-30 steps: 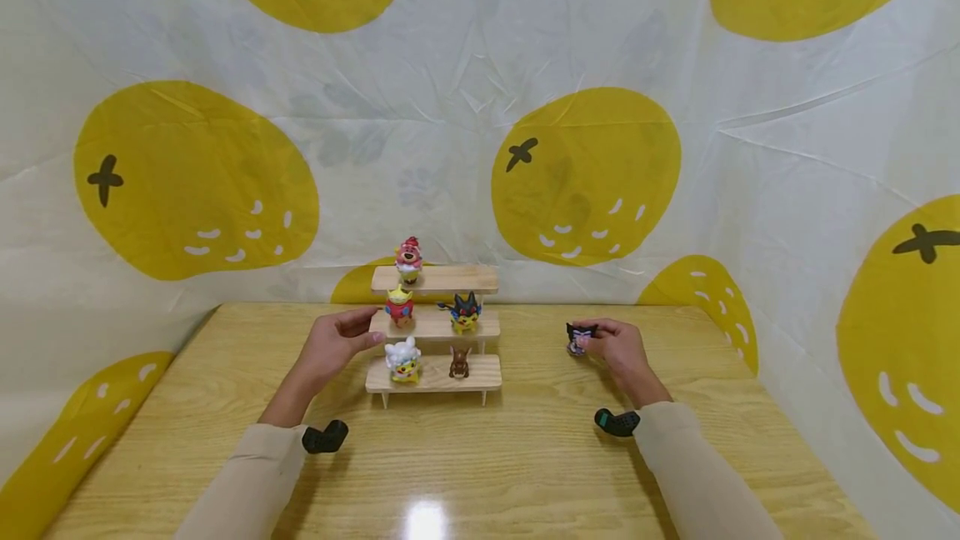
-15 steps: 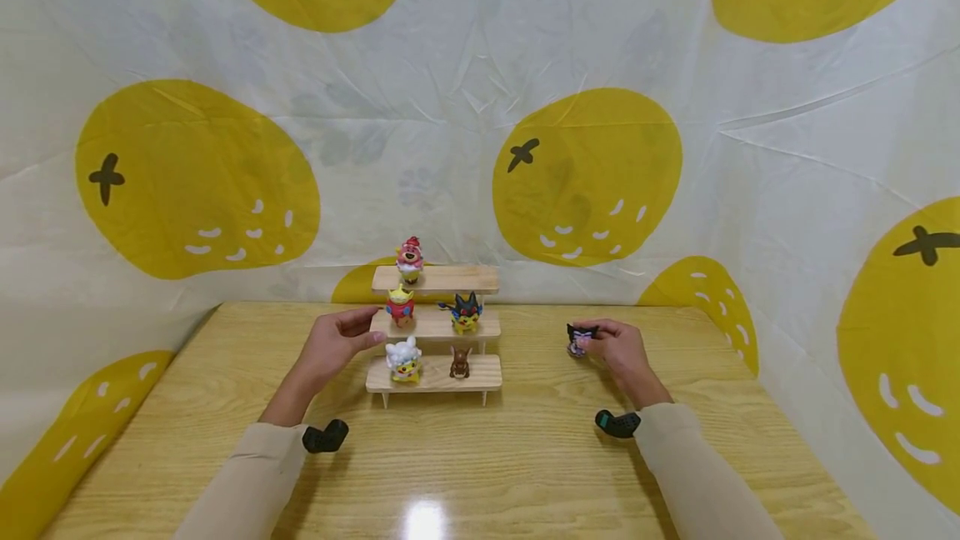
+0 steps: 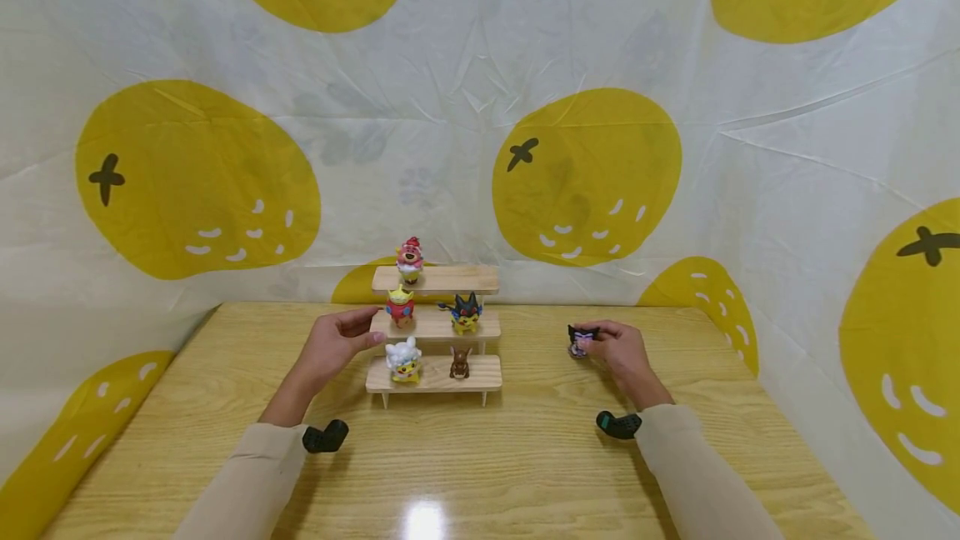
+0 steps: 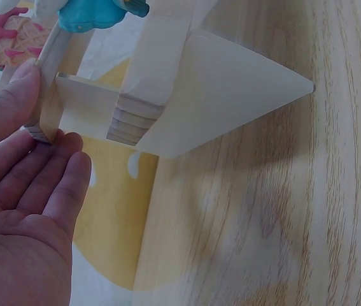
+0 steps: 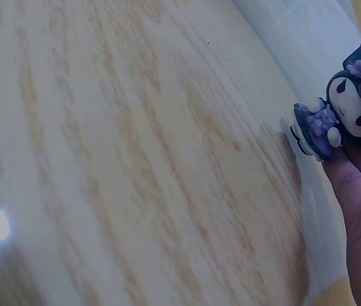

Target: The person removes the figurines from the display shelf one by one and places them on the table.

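My left hand (image 3: 328,350) grips the left end of the middle board of a three-tier wooden display shelf (image 3: 433,386). In the left wrist view the thumb lies on the board and the fingers are under its end. On the shelf stand a pink bear figurine (image 3: 409,259) on top, a red one with a yellow top (image 3: 401,308) and a black-eared yellow one (image 3: 465,315) in the middle, and a white-capped yellow one (image 3: 404,361) and a brown one (image 3: 460,362) below. My right hand (image 3: 621,358) pinches a black-and-purple figurine (image 5: 349,105) right of the shelf.
A wood-grain table (image 3: 525,473) carries the shelf. White cloth with large yellow fruit shapes (image 3: 585,182) hangs behind and on both sides. Black wrist devices sit at the left cuff (image 3: 326,437) and right cuff (image 3: 618,424).
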Motion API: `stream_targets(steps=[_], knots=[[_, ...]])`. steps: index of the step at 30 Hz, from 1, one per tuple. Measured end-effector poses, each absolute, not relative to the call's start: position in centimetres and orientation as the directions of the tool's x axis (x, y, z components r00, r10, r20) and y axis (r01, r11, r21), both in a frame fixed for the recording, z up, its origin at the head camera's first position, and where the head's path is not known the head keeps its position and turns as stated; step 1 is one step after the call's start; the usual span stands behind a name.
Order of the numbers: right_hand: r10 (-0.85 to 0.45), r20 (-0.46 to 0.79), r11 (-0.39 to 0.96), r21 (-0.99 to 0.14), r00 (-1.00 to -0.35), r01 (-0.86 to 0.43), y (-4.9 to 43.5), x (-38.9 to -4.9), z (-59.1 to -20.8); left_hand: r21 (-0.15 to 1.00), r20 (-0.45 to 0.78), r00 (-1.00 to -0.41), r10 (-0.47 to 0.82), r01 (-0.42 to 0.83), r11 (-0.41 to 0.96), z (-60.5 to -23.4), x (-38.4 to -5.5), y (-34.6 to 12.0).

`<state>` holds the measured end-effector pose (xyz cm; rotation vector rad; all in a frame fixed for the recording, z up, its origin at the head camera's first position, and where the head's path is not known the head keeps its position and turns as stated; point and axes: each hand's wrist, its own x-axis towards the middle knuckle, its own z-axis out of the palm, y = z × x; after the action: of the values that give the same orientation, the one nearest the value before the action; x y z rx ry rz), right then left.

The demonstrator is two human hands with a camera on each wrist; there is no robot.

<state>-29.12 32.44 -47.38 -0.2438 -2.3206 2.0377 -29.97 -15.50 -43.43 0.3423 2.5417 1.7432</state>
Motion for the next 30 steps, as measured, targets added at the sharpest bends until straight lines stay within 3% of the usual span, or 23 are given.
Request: stream_targets(steps=[30], knots=[[0.098,-0.052,0.045,-0.997,-0.994,0.057,33.15,-29.0,-47.8,0.931,0.08,-0.977,0.2,0.145,0.335,-43.4,-29.94,-15.6]])
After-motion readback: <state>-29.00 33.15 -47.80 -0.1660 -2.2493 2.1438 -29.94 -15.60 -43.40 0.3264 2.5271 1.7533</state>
